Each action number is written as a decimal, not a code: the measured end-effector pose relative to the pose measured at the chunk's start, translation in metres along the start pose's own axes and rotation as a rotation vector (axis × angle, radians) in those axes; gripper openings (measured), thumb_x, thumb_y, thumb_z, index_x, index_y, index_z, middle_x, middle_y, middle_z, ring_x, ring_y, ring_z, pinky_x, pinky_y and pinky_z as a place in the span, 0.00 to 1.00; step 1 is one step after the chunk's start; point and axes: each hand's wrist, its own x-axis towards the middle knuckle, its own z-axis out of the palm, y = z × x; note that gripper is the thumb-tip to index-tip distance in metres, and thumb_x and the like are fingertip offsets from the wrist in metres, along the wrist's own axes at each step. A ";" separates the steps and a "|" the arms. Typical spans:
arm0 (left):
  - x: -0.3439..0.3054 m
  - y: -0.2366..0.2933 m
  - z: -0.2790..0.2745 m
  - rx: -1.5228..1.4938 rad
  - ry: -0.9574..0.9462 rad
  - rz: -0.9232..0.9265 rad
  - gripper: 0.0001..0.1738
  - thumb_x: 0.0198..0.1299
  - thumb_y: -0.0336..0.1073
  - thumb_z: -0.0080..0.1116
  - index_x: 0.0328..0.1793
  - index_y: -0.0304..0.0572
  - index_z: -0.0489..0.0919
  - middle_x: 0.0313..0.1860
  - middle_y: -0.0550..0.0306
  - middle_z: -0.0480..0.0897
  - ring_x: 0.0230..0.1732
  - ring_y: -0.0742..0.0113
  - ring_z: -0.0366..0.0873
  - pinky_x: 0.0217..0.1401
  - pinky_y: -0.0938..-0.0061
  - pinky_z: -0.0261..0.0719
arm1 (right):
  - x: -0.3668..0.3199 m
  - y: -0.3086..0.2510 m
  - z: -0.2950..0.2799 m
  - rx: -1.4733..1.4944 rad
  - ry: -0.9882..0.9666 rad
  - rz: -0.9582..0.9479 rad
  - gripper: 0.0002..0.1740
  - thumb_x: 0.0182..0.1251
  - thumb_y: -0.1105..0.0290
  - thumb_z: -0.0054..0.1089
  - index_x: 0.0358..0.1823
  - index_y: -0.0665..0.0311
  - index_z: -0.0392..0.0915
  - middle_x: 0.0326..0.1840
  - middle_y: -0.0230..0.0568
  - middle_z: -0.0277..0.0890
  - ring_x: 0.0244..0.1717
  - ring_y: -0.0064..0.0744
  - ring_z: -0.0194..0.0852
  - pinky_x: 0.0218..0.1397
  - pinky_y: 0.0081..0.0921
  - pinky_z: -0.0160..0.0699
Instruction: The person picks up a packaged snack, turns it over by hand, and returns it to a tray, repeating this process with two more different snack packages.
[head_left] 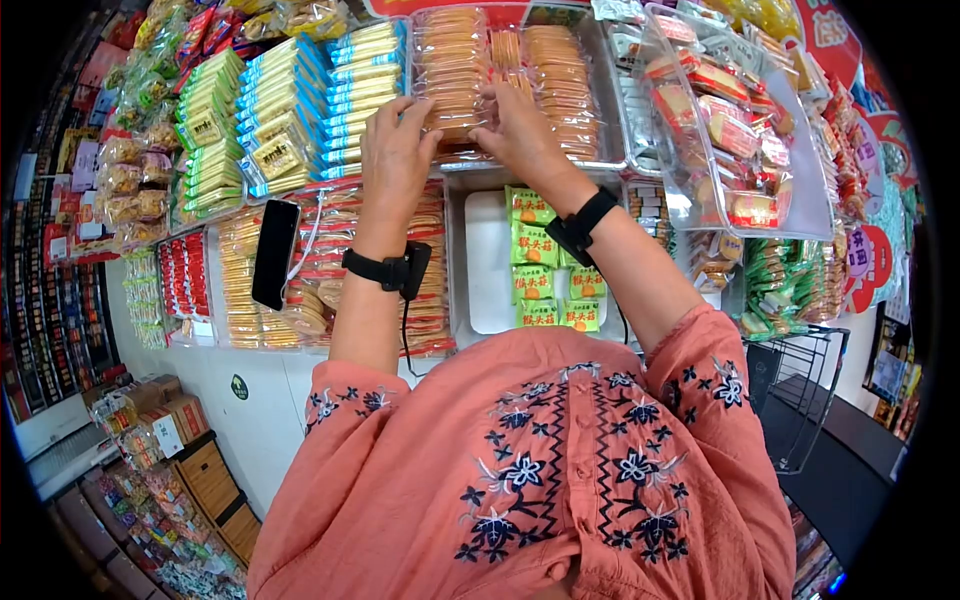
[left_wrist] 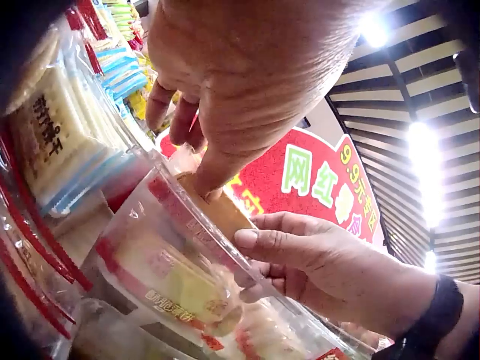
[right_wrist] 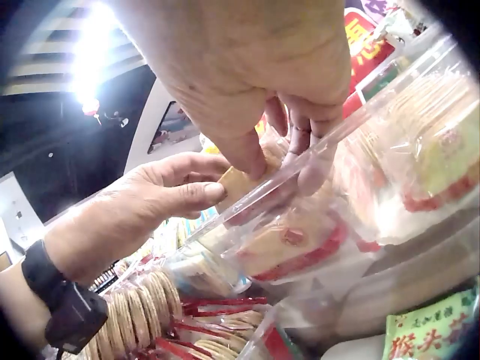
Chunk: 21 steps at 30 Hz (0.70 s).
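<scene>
My left hand (head_left: 393,155) and right hand (head_left: 520,135) hold opposite ends of a tan cracker packet (right_wrist: 244,184) at the front wall of a clear bin. In the left wrist view, the thumb of my left hand (left_wrist: 247,90) presses the near face of that packet (left_wrist: 225,216), and my right hand (left_wrist: 315,251) pinches its other end. Behind it stands a long row of brown cracker packets (head_left: 450,60). More packets with red print (left_wrist: 169,281) show through the clear bin wall.
Blue-edged cracker packets (head_left: 290,110) and green-edged ones (head_left: 210,125) fill bins to the left. Green packets (head_left: 533,243) lie in a white tray (head_left: 487,290) below. A black phone (head_left: 275,255) hangs at the left front. A raised clear bin (head_left: 700,205) stands at the right.
</scene>
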 end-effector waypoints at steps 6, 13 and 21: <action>0.000 -0.009 0.010 -0.092 0.001 -0.015 0.25 0.54 0.29 0.71 0.60 0.44 0.81 0.55 0.48 0.79 0.57 0.46 0.77 0.59 0.57 0.77 | 0.001 0.001 0.001 -0.008 -0.017 -0.015 0.34 0.54 0.74 0.73 0.62 0.69 0.67 0.54 0.60 0.74 0.56 0.57 0.76 0.60 0.41 0.77; -0.003 -0.006 0.008 -0.046 -0.014 -0.021 0.29 0.52 0.29 0.73 0.62 0.43 0.79 0.61 0.43 0.76 0.62 0.43 0.75 0.64 0.58 0.76 | -0.003 0.000 -0.004 -0.018 -0.026 -0.031 0.40 0.54 0.73 0.75 0.68 0.67 0.66 0.53 0.59 0.74 0.57 0.57 0.75 0.60 0.41 0.76; -0.006 -0.001 0.001 -0.063 -0.033 -0.026 0.36 0.50 0.29 0.75 0.67 0.39 0.75 0.65 0.41 0.74 0.65 0.43 0.73 0.68 0.59 0.74 | -0.008 -0.007 -0.011 -0.048 -0.006 -0.012 0.40 0.53 0.71 0.75 0.69 0.65 0.67 0.52 0.60 0.73 0.53 0.59 0.76 0.57 0.42 0.77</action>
